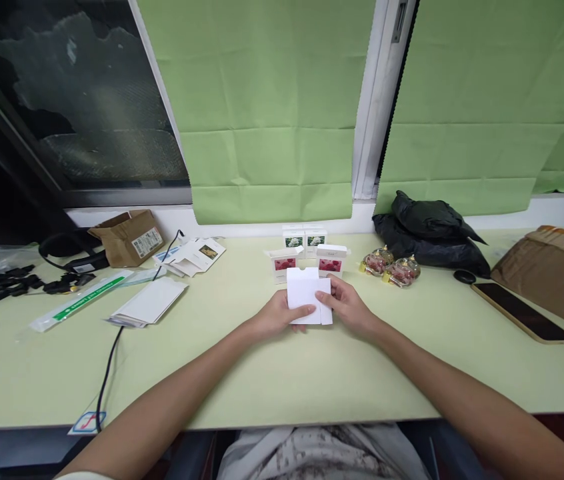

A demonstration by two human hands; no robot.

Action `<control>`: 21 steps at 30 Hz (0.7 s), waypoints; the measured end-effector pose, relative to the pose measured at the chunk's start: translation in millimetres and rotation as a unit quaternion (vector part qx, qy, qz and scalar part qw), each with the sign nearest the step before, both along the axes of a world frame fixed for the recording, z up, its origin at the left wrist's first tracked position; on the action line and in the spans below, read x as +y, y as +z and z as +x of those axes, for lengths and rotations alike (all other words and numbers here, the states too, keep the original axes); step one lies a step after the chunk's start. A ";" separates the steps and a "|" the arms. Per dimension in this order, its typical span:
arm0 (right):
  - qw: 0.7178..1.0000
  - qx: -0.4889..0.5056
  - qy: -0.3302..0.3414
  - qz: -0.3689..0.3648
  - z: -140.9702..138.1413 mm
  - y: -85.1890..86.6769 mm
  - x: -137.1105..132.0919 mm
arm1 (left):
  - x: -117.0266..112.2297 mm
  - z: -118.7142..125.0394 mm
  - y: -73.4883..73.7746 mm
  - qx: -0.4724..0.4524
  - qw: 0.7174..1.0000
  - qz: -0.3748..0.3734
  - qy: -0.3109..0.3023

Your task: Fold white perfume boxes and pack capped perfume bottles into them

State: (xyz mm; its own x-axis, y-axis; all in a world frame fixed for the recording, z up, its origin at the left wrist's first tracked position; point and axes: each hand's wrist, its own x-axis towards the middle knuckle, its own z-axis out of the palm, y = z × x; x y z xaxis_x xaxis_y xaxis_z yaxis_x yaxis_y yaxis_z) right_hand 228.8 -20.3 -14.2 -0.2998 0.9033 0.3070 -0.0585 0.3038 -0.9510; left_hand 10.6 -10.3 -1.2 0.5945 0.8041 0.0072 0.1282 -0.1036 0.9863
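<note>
Both my hands hold a small white cardboard box just above the pale green table, its top flap standing up. My left hand grips the box's left side with the thumb across its front. My right hand pinches the right side. Right behind the box stand two small open boxes with red flower pictures, and behind those two closed boxes with white flower pictures.
Two wrapped round items lie right of the boxes, before black plastic bags. A phone and a brown parcel lie far right. Flat white box blanks, printed cards, a black cable, and a torn brown box lie left.
</note>
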 end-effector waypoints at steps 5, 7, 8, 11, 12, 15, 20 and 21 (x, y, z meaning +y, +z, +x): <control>0.993 -0.074 -0.069 0.056 1.2 1.5 -2.9 | -1.8 -0.2 2.0 0.007 0.993 0.105 0.054; 0.987 -0.104 -0.097 0.076 1.8 2.7 -4.5 | -1.5 -0.4 1.4 0.018 0.986 0.149 0.070; 0.984 -0.115 -0.109 0.083 2.1 3.4 -5.2 | -1.3 -0.5 1.2 0.024 0.983 0.166 0.076; 0.978 -0.137 -0.119 0.099 2.7 5.3 -7.0 | -1.0 -0.8 1.6 0.040 0.973 0.210 0.086; 0.977 -0.143 -0.115 0.105 2.9 5.9 -7.4 | -1.2 -0.9 2.1 0.045 0.970 0.224 0.088; 0.975 -0.156 -0.106 0.117 3.3 7.3 -8.6 | -2.4 -1.4 4.2 0.057 0.958 0.260 0.110; 0.971 -0.169 -0.105 0.131 2.3 8.0 -11.4 | -4.1 -3.9 5.4 0.121 0.942 0.286 0.130; 0.970 -0.170 -0.105 0.136 1.9 7.8 -11.9 | -4.3 -4.6 5.6 0.131 0.942 0.282 0.128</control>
